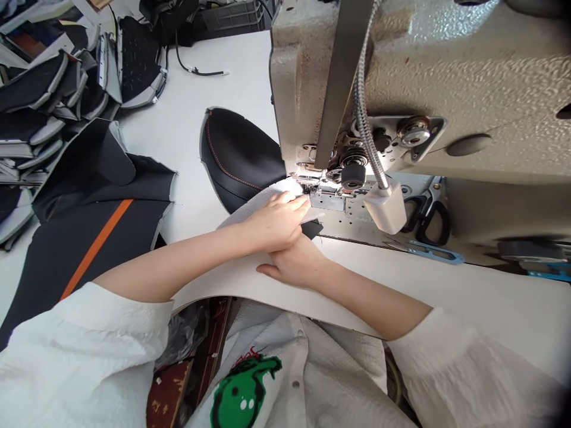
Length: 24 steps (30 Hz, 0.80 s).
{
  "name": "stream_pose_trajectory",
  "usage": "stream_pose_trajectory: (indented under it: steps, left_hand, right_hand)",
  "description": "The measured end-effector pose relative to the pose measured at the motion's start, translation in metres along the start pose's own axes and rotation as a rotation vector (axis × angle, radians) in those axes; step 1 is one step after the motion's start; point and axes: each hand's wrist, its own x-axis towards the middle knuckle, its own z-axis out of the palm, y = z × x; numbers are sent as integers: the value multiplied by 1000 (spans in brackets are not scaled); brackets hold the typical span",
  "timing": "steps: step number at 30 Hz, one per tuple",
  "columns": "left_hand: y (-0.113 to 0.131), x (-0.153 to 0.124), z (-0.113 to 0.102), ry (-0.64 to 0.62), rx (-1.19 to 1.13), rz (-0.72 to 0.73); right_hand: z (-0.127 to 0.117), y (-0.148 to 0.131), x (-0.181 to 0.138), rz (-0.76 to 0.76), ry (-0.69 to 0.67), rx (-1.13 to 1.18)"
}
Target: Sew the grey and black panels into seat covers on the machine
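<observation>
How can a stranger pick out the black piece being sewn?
Find the big grey sewing machine; just left of it, beyond the left hand, a domed black piece lies on the white table. Unlike the flat black panel with a wide orange stripe, it has only a thin orange stitch line.

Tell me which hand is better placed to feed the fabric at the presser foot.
Left, probably. The left hand lies on the white fabric, fingertips beside the presser foot. The right hand rests flat behind it, farther back.
</observation>
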Motion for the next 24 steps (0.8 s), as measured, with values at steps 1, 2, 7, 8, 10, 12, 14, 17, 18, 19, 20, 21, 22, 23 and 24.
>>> stream_pose_trajectory:
  steps: [1, 2, 7, 8, 10, 12, 14, 17, 18, 19, 20, 21, 22, 23, 24]
  left_hand:
    - [-1, 1, 1, 1, 8, 1]
    - [-1, 1, 3, 4, 15, -1]
    - [-11, -1, 4, 54, -135, 36]
    - [-15, -2, 4, 76, -247, 10]
    - [-26, -4, 2, 122, -557, -136]
    - [-37, -6, 1, 156, -880, -333]
    - [-45, -6, 1, 178, -1096, -475]
    - [-50, -5, 2, 230, -1202, -601]
    - [-50, -4, 3, 244, -1207, -632]
    - [-51, -4, 2, 256, -1204, -659]
    - [-50, -3, 2, 258, -1189, -680]
    - [-49, -3, 0, 247, -1156, -683]
    - [-48, -3, -1, 224, -1103, -651]
    - [-45, -3, -3, 189, -1026, -577]
    - [-41, -4, -4, 146, -919, -456]
  right_hand:
    - [-1, 1, 1, 2, -10, 6]
    - [-2, 2, 2, 4, -17, 13]
    - [-1, 2, 2, -10, 19, -1]
    - [-1, 3, 3, -20, 54, -11]
    - [1, 3, 4, -36, 124, -25]
    - [3, 3, 4, -38, 164, -28]
    - [4, 3, 4, -32, 166, -31]
    - [5, 3, 3, -26, 148, -32]
    - [6, 3, 3, -26, 142, -31]
    - [6, 3, 2, -26, 140, -30]
    - [6, 3, 3, -26, 141, -28]
    - [6, 2, 3, -23, 146, -24]
    - [6, 1, 4, -16, 154, -21]
    - [6, 0, 6, -5, 160, -18]
    - [5, -2, 8, 7, 158, -14]
